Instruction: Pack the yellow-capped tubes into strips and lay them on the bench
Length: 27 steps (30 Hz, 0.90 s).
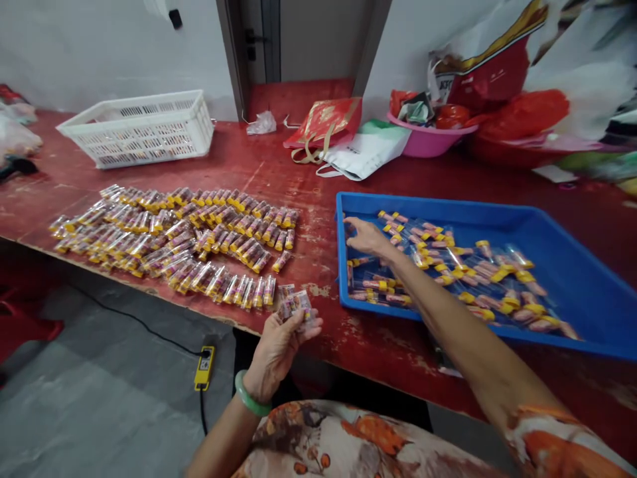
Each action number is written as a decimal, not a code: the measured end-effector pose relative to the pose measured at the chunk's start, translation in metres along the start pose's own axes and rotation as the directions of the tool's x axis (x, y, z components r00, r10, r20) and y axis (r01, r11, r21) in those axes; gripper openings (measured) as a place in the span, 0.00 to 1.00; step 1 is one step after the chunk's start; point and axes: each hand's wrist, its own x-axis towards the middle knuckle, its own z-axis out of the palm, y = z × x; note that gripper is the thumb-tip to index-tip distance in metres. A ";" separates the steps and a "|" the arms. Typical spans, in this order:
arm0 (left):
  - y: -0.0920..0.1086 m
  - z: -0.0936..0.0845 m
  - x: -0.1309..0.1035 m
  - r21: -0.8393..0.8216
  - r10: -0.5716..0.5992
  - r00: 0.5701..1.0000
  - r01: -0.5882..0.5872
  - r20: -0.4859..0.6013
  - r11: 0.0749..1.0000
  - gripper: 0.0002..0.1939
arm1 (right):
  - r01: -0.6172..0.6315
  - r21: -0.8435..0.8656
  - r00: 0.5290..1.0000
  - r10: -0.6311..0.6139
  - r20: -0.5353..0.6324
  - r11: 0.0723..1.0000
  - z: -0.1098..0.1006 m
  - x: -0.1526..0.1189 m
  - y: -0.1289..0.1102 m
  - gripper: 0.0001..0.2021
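Two bare hands at work around a blue tray (572, 282) on a worn red table (326, 229). The left hand (279, 338), outside the tray near its left front corner, has its thumb pressed over a few clear packets (297, 305), the other fingers beneath. The right hand (368, 238) reaches inside the tray's left end, thumb and forefinger bent near the wall; whether they hold anything, I cannot tell from here.

Likely faults: the packets look slick and overlap loosely, so a slackened thumb might let one slide off. The right forearm (458, 312) crosses the tray's front rim — a low sweep could drag the loose tubes (455, 260) about. Left of the tray, wrapped tubes (219, 236) lie close to the table's front edge; a nudge from an elbow could tip some onto the floor.

Appearance: the loose tubes, scattered across the tray, are pinkish with yellow ends, in clear film; the wrapped tubes beside it look darker, purplish, yellow-ended, and lie in rough slanting rows.
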 end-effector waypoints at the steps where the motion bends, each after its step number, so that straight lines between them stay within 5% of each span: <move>1: -0.002 0.002 0.000 0.022 0.005 1.000 -0.005 0.007 1.000 0.14 | 0.009 -0.010 1.000 -0.008 0.017 1.000 0.005 0.001 0.002 0.27; 7: -0.007 0.006 -0.003 0.084 0.058 0.996 -0.052 -0.074 0.995 0.15 | -0.041 -0.052 0.994 0.046 0.102 0.998 0.015 0.006 0.011 0.21; 14: -0.011 0.009 -0.003 0.108 0.055 0.995 -0.045 -0.089 0.993 0.17 | -0.215 -0.023 0.976 0.216 0.035 0.976 0.009 0.015 0.013 0.20; 17: -0.013 0.008 -0.001 0.103 0.070 0.991 -0.058 -0.115 0.993 0.19 | -0.258 0.041 0.966 0.257 0.018 0.965 -0.009 0.000 0.010 0.21; 20: -0.017 0.009 0.000 0.097 0.068 0.990 -0.056 -0.121 0.994 0.20 | -0.223 0.314 0.975 0.219 0.048 0.923 -0.031 -0.045 -0.001 0.23; 21: -0.018 0.010 0.000 0.093 0.070 0.990 -0.059 -0.124 0.994 0.20 | -0.186 0.527 0.982 0.180 0.063 0.829 -0.036 -0.065 -0.007 0.23; 24: -0.021 0.014 0.001 0.092 0.102 0.985 -0.089 -0.142 0.992 0.20 | -0.139 0.811 0.990 0.071 0.119 0.569 -0.037 -0.130 -0.030 0.18; 27: -0.023 0.017 -0.001 0.106 0.139 0.980 -0.124 -0.142 0.987 0.19 | -0.206 0.939 0.978 0.015 0.210 0.274 -0.022 -0.181 -0.053 0.19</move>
